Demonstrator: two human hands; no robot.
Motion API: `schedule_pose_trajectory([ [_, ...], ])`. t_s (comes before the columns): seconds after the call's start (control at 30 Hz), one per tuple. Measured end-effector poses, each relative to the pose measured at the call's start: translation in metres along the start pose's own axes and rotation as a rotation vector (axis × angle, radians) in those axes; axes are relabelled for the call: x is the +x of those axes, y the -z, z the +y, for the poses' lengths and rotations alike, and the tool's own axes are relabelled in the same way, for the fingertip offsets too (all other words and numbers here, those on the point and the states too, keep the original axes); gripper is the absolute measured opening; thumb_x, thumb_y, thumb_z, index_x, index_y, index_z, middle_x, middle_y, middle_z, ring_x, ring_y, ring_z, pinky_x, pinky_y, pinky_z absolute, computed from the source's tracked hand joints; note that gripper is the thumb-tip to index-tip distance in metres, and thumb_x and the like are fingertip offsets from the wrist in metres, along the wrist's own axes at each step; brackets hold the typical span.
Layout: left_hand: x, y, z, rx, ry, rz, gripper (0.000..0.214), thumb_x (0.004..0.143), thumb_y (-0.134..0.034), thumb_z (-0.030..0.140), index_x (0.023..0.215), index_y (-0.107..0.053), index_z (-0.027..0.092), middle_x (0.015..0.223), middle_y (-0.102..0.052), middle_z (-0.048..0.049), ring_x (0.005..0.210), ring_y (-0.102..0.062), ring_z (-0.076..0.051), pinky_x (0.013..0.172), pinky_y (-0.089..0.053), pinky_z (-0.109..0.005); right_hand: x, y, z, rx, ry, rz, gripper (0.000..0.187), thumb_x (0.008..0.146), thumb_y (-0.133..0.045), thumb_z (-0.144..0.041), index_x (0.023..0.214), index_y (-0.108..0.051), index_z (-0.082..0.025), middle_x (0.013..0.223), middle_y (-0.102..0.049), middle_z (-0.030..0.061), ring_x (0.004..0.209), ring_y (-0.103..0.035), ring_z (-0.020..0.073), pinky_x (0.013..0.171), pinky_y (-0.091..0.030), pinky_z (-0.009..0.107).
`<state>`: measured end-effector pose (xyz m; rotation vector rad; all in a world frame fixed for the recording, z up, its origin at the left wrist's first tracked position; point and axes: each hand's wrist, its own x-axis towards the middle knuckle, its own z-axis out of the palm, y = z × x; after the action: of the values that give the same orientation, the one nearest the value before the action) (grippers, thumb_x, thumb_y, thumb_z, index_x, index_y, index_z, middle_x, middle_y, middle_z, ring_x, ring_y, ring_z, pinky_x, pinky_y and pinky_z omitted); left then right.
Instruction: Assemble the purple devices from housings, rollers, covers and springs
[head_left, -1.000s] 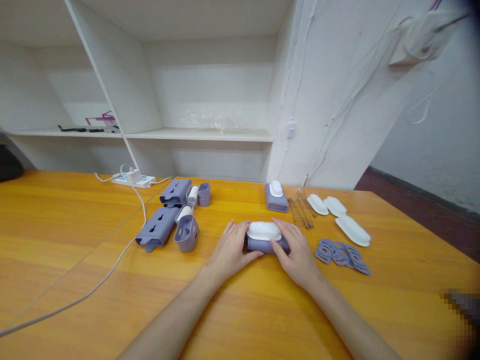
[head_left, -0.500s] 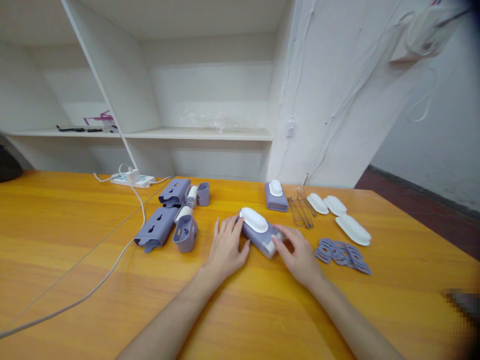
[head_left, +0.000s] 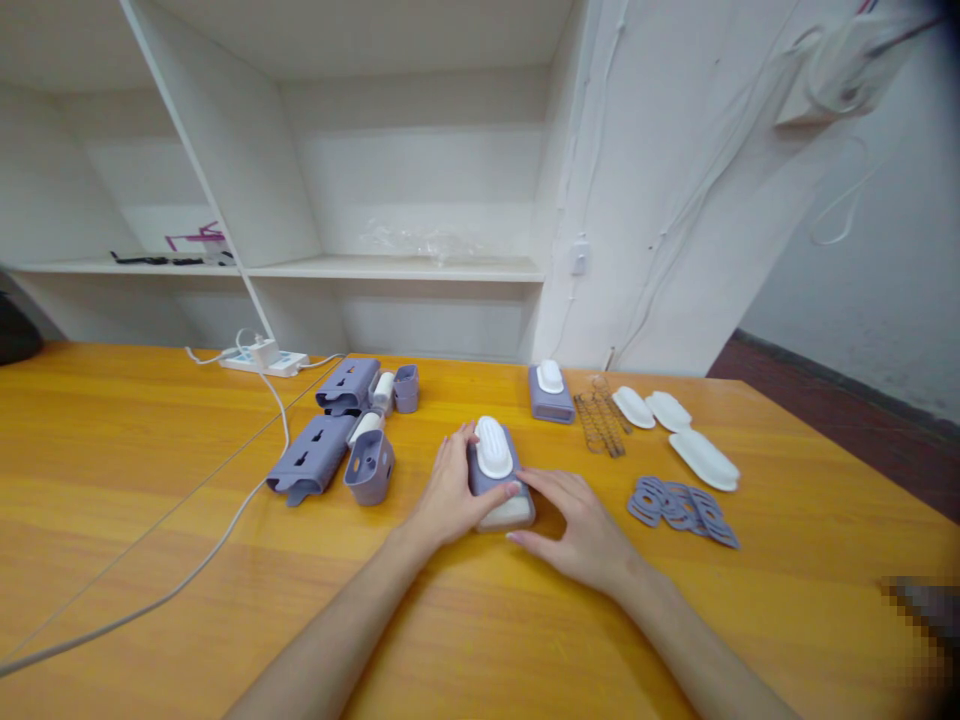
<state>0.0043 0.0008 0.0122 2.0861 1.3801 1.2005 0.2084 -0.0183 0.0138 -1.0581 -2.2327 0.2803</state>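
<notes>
A purple block with a white oval cap (head_left: 496, 473) lies on the wooden table (head_left: 150, 470), its long side pointing away from me. My left hand (head_left: 450, 492) is closed around its left side, thumb laid across the top. My right hand (head_left: 581, 532) rests flat on the table just right of the block, fingers stretched out and holding nothing. A second block of the same kind (head_left: 550, 390) stands further back.
Purple housings (head_left: 313, 456) and small purple and white parts (head_left: 371, 464) lie to the left. White oval caps (head_left: 703, 457), wire springs (head_left: 598, 420) and purple gaskets (head_left: 684, 505) lie to the right. A power strip (head_left: 259, 359) and its cable (head_left: 247, 500) cross the left side. Shelves stand behind.
The block was turned from lying crosswise to pointing away from me and shifted left. My right hand let go of it and now lies flat beside it; my left hand kept hold.
</notes>
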Motion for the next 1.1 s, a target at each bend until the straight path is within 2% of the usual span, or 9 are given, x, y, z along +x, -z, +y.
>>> schedule_pose_trajectory([
  [0.07, 0.002, 0.002, -0.002, -0.073, 0.022, 0.005, 0.07, 0.071, -0.068, 0.044, 0.126, -0.033, 0.019, 0.133, -0.043, -0.0144, 0.126, -0.04, -0.026, 0.104, -0.03, -0.045, 0.001, 0.001, -0.005, 0.013, 0.034, -0.025, 0.054, 0.073, -0.067, -0.043, 0.122, -0.051, -0.025, 0.114, -0.063, 0.0076, 0.104, -0.057, 0.0249, 0.092, -0.043, 0.043],
  [0.17, 0.004, 0.004, -0.005, -0.13, 0.048, 0.021, 0.065, 0.073, -0.065, 0.044, 0.124, -0.035, 0.019, 0.128, -0.047, -0.0129, 0.121, -0.044, -0.024, 0.101, -0.034, -0.042, 0.0, -0.001, -0.009, 0.005, 0.042, -0.045, 0.059, 0.072, -0.067, -0.045, 0.125, -0.049, -0.024, 0.118, -0.06, 0.0084, 0.108, -0.054, 0.0255, 0.095, -0.041, 0.044],
  [0.23, 0.004, 0.004, -0.004, -0.116, 0.057, 0.038, 0.062, 0.072, -0.065, 0.046, 0.121, -0.037, 0.019, 0.124, -0.049, -0.0115, 0.118, -0.046, -0.023, 0.1, -0.035, -0.041, -0.001, -0.004, -0.009, -0.01, 0.011, -0.032, 0.072, 0.069, -0.069, -0.049, 0.131, -0.042, -0.023, 0.129, -0.052, 0.0107, 0.118, -0.047, 0.0276, 0.099, -0.037, 0.047],
  [0.33, 0.006, 0.005, -0.001, -0.064, 0.05, 0.032, 0.066, 0.069, -0.068, 0.047, 0.123, -0.039, 0.02, 0.122, -0.05, -0.0099, 0.115, -0.046, -0.023, 0.099, -0.036, -0.041, -0.003, -0.009, -0.007, -0.012, -0.031, -0.06, 0.097, 0.065, -0.069, -0.054, 0.143, -0.022, -0.02, 0.144, -0.034, 0.0133, 0.13, -0.034, 0.0298, 0.104, -0.031, 0.05],
  [0.43, 0.009, 0.008, 0.004, -0.007, 0.058, 0.029, 0.069, 0.07, -0.066, 0.049, 0.127, -0.039, 0.022, 0.117, -0.052, -0.0083, 0.109, -0.049, -0.024, 0.095, -0.038, -0.042, -0.004, -0.011, -0.008, -0.005, -0.021, -0.141, 0.104, 0.064, -0.068, -0.055, 0.145, -0.012, -0.021, 0.148, -0.027, 0.0129, 0.133, -0.028, 0.0303, 0.107, -0.027, 0.052],
  [0.57, 0.012, 0.01, 0.011, 0.084, -0.005, -0.03, 0.044, 0.075, -0.06, 0.045, 0.114, -0.055, 0.025, 0.107, -0.057, -0.0047, 0.102, -0.051, -0.024, 0.093, -0.037, -0.042, -0.003, -0.011, -0.011, -0.016, -0.04, -0.152, 0.11, 0.063, -0.068, -0.055, 0.146, -0.006, -0.02, 0.151, -0.015, 0.0136, 0.137, -0.018, 0.0319, 0.108, -0.023, 0.054],
  [0.63, 0.012, 0.008, 0.013, 0.099, -0.054, -0.044, 0.036, 0.078, -0.058, 0.039, 0.11, -0.058, 0.023, 0.106, -0.059, -0.0044, 0.102, -0.05, -0.023, 0.094, -0.036, -0.041, -0.002, -0.011, -0.012, -0.013, -0.05, -0.153, 0.109, 0.063, -0.068, -0.053, 0.146, -0.005, -0.02, 0.151, -0.015, 0.0135, 0.137, -0.018, 0.032, 0.108, -0.022, 0.054],
  [0.77, 0.01, 0.006, 0.017, 0.121, -0.102, -0.042, 0.039, 0.078, -0.056, 0.033, 0.116, -0.055, 0.022, 0.106, -0.061, -0.0048, 0.102, -0.051, -0.023, 0.095, -0.035, -0.042, -0.002, -0.012, -0.011, 0.01, -0.044, -0.128, 0.11, 0.063, -0.069, -0.05, 0.146, -0.003, -0.021, 0.15, -0.02, 0.0134, 0.135, -0.023, 0.0323, 0.107, -0.023, 0.055],
  [1.1, 0.008, 0.003, 0.024, 0.079, -0.101, -0.048, 0.043, 0.077, -0.059, 0.044, 0.113, -0.056, 0.021, 0.102, -0.061, -0.0069, 0.098, -0.053, -0.023, 0.09, -0.041, -0.039, -0.002, -0.01, -0.009, 0.057, -0.062, -0.096, 0.114, 0.057, -0.073, -0.046, 0.146, -0.006, -0.018, 0.149, -0.023, 0.0143, 0.134, -0.026, 0.031, 0.107, -0.027, 0.05],
])
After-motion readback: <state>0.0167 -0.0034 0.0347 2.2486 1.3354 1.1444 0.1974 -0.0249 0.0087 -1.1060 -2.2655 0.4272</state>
